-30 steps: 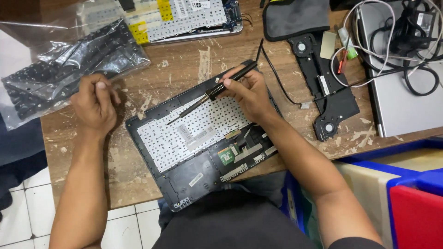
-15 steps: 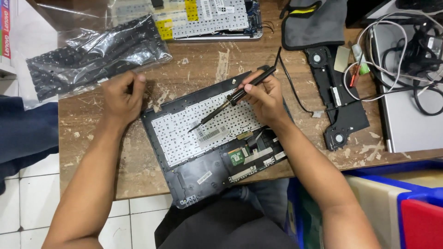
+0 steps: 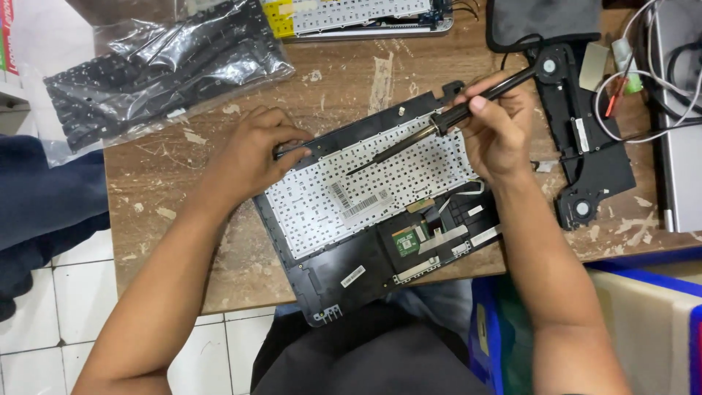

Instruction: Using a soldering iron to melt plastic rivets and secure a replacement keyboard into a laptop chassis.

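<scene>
A black laptop top cover (image 3: 344, 281) lies upside down on the worn wooden table, showing the white metal back of its keyboard (image 3: 365, 194). My left hand (image 3: 252, 157) presses on the cover's upper left corner. My right hand (image 3: 497, 128) grips a black soldering iron (image 3: 446, 117) like a pen. Its thin tip touches the upper middle of the keyboard back. A small green circuit board (image 3: 409, 239) and flat ribbon cables sit in the cover's lower part.
A black keyboard in a clear plastic bag (image 3: 161, 69) lies at the back left. Another keyboard with yellow tape (image 3: 351, 16) is at the back. A black speaker bracket (image 3: 585, 139), cables and a grey laptop (image 3: 684, 146) are to the right. Blue bins (image 3: 643, 322) stand below.
My left hand has moved from the bare table onto the cover's upper left corner. The soldering iron's tip has shifted a little along the keyboard back. The view has drifted.
</scene>
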